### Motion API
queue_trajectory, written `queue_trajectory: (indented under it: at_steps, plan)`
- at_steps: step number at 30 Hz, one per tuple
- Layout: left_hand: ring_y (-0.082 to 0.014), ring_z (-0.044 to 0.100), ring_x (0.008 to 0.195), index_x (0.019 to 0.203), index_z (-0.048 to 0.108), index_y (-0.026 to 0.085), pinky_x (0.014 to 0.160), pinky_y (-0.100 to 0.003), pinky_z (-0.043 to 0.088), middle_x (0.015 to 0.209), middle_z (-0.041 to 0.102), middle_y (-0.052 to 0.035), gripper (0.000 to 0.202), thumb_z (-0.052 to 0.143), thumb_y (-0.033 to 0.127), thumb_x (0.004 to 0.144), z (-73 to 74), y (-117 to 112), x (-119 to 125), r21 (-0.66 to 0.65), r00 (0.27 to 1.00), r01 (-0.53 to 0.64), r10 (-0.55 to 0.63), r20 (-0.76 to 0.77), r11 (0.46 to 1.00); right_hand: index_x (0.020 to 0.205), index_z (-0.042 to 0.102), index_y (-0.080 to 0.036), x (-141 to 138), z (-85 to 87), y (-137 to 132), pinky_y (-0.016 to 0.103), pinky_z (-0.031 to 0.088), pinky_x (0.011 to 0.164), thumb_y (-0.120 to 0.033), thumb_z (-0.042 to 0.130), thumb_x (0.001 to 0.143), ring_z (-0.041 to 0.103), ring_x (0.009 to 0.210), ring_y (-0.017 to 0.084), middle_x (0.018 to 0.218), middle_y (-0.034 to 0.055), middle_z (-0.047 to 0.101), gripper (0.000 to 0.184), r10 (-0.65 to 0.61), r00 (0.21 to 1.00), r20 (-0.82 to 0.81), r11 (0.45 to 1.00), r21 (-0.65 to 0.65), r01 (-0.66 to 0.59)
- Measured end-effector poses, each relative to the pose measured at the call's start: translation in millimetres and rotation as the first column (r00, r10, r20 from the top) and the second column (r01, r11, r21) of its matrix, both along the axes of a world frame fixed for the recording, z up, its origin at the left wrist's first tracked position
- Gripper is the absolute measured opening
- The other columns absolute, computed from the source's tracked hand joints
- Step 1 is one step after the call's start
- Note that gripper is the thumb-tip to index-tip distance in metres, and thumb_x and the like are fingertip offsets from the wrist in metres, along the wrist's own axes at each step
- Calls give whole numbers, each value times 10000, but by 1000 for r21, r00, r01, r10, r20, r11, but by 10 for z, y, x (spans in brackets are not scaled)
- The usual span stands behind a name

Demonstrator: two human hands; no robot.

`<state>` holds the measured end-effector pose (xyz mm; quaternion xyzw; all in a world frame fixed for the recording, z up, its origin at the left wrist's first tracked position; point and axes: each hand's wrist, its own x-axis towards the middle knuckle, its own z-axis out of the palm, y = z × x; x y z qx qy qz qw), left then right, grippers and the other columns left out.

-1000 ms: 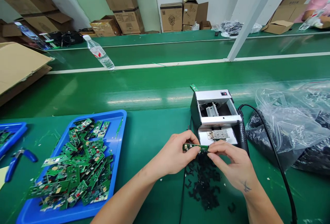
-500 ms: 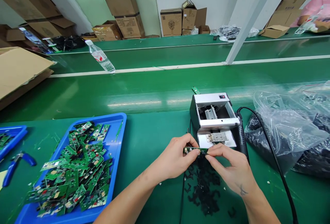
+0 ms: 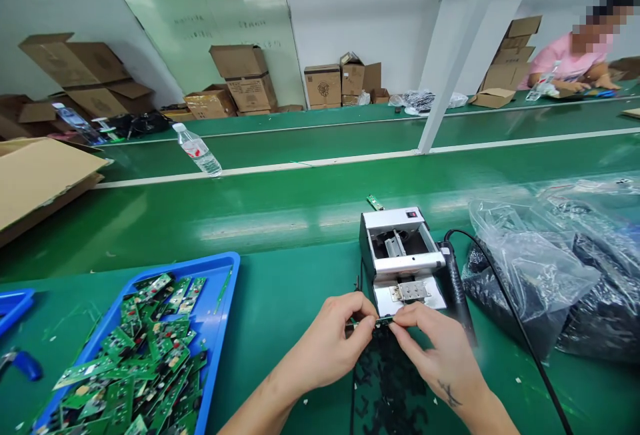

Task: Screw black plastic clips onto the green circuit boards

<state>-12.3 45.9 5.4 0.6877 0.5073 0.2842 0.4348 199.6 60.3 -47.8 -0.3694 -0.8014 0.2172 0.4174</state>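
A small green circuit board is held edge-on between my two hands, low in front of a silver and black machine. My left hand pinches its left end between thumb and fingers. At the other end, the thumb and forefinger of my right hand are closed on the board; whether a small part is also between them cannot be made out. Below the hands, small black pieces lie scattered on the green table. A metal block sits on the machine's front plate.
A blue tray heaped with circuit boards stands at left, near blue-handled pliers. Bags of black parts and a black cable lie at right. A water bottle lies beyond. A person in pink works at far right.
The camera view has tilted up and turned slightly right, bringing more of the person in pink into view. Both hands still hold the circuit board in front of the machine.
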Motion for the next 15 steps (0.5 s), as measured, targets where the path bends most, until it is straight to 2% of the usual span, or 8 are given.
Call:
queue_trajectory:
  at_steps: [3, 8, 12, 15]
  plan:
    - [-141, 597, 813, 832, 619, 183, 757, -244, 421, 852, 666, -1, 158, 534, 173, 965, -43, 13, -5, 68, 1000, -6, 5, 19, 998, 915, 641, -209, -14, -43, -8, 269, 554, 714, -116, 619, 938, 694, 783, 154, 826, 16, 703, 99, -48, 998, 36, 994, 97, 44]
    - [-162, 637, 922, 839, 640, 185, 858, -268, 465, 951, 690, -26, 140, 572, 136, 952, -153, 82, -24, 172, 994, 34, -52, 98, 985, 889, 645, -208, -56, -50, 20, 308, 538, 673, -120, 601, 949, 658, 731, 183, 777, 36, 671, 115, -163, 978, 131, 958, 258, 125]
    - [-165, 644, 943, 873, 683, 191, 860, -275, 492, 1028, 684, -47, 141, 584, 146, 963, -276, 146, -53, 253, 995, 70, -85, 51, 965, 843, 667, -214, -110, -68, 55, 299, 514, 648, -149, 560, 980, 623, 684, 176, 717, 27, 623, 185, -227, 959, 167, 946, 271, 177]
    - [-172, 640, 956, 875, 701, 199, 853, -284, 504, 1070, 685, -55, 174, 570, 160, 982, -345, 171, -83, 317, 993, 118, -103, -65, 941, 836, 687, -210, -144, -78, 63, 285, 507, 640, -172, 543, 995, 623, 675, 168, 712, 28, 620, 217, -240, 954, 181, 948, 257, 190]
